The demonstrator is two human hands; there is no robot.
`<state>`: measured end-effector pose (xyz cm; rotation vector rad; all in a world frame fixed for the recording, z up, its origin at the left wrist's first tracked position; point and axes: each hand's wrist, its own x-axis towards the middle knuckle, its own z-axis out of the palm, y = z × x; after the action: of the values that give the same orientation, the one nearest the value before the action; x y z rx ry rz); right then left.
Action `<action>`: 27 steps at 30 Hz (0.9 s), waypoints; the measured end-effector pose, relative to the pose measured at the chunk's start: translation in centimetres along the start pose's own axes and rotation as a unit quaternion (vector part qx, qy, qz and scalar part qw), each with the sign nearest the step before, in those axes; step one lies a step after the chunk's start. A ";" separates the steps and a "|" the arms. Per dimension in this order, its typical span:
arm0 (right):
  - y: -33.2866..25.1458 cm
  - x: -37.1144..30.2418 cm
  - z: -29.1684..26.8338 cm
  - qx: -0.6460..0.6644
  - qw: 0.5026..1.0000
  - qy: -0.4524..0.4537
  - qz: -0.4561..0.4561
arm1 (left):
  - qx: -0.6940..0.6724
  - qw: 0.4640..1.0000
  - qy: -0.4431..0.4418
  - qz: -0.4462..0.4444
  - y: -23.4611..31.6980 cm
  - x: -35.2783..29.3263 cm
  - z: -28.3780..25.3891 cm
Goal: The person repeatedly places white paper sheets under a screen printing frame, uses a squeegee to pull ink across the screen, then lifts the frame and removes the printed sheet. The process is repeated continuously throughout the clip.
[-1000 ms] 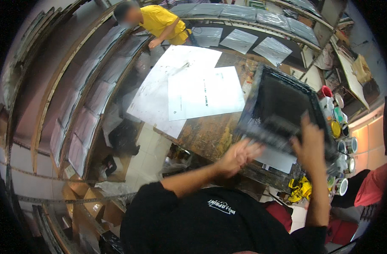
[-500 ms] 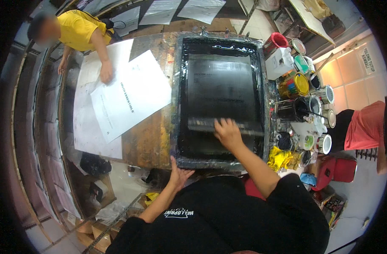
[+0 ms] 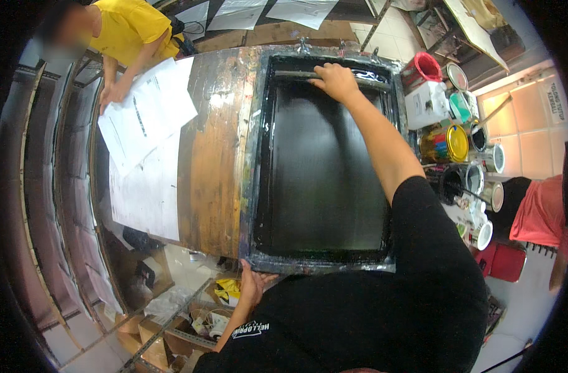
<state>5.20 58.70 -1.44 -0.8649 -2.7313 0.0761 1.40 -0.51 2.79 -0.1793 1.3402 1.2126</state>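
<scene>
A screen-printing frame (image 3: 251, 205) with dark wet mesh lies in front of me. At its far end, my right hand (image 3: 335, 81) is closed on a squeegee (image 3: 290, 76) that spans the mesh crosswise. My left hand (image 3: 254, 285) is at the near left corner of the frame, thumb up against the edge and fingers along the underside, partly hidden. Left of the frame, a co-worker in a yellow shirt (image 3: 131, 28) holds a printed white sheet (image 3: 141, 118) with both hands, above a white board (image 3: 147, 199).
Paint cans and bottles crowd the right side, among them a red can (image 3: 423, 67) and a yellow-lidded can (image 3: 456, 143). Racks with sheets (image 3: 79, 186) stand at the left. Cardboard boxes (image 3: 153, 342) sit below. A person in a pink garment (image 3: 539, 211) is at the right.
My right hand has pushed the squeegee from the near part of the mesh to the far end. The frame's near edge looks raised. The co-worker has pulled the printed sheet away leftward.
</scene>
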 end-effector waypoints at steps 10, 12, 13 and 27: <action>-22.4 -26.7 -17.1 0.051 0.987 -0.137 0.060 | 0.005 0.980 -0.179 0.081 2.2 -1.8 -0.4; -25.2 -28.3 -23.4 0.073 0.980 -0.172 0.068 | -0.139 0.931 -0.316 0.120 3.3 -1.8 -0.5; -26.1 -28.2 -25.7 0.049 0.991 -0.121 0.042 | -0.173 0.898 -0.374 0.153 4.4 -2.0 -0.4; -24.8 -14.7 -38.8 -0.053 0.970 0.236 -0.003 | 0.758 0.506 0.042 0.409 -2.7 7.0 3.9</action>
<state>13.62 28.70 35.53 -0.7831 -2.3056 -0.2481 4.24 4.96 -2.99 1.8672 2.1823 0.2132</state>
